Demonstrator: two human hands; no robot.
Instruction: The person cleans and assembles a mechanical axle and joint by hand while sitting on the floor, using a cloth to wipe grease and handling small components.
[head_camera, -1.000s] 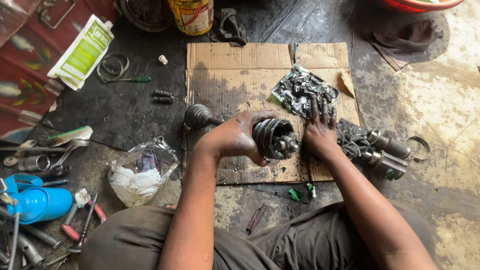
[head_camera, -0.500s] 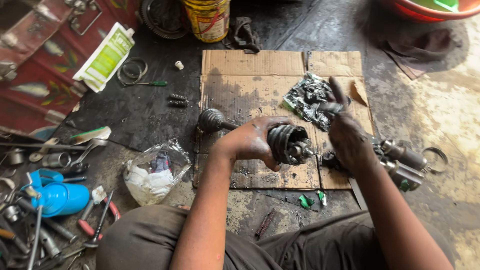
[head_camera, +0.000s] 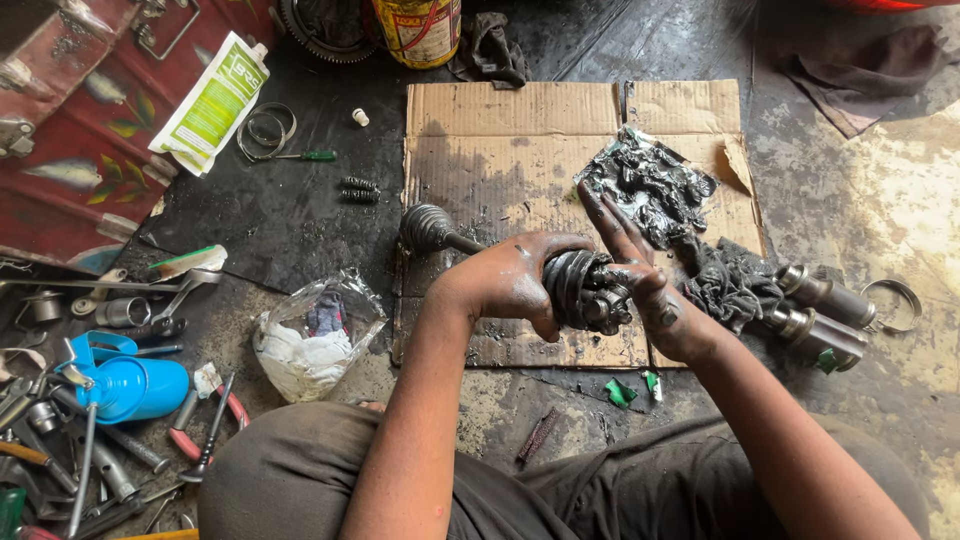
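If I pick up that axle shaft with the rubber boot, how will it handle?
The axle shaft looks like solid metal, so probably heavy. The left hand is smeared with dark grease, so likely slippery. Round ends suggest it could roll on the cardboard.

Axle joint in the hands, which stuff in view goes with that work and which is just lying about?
In use:
left hand gripping the ribbed rubber boot
right hand on the joint end
axle shaft
foil of dark grease
cardboard

Lying about:
blue oil can
white tube
plastic bag of rags
pliers
metal cylinders
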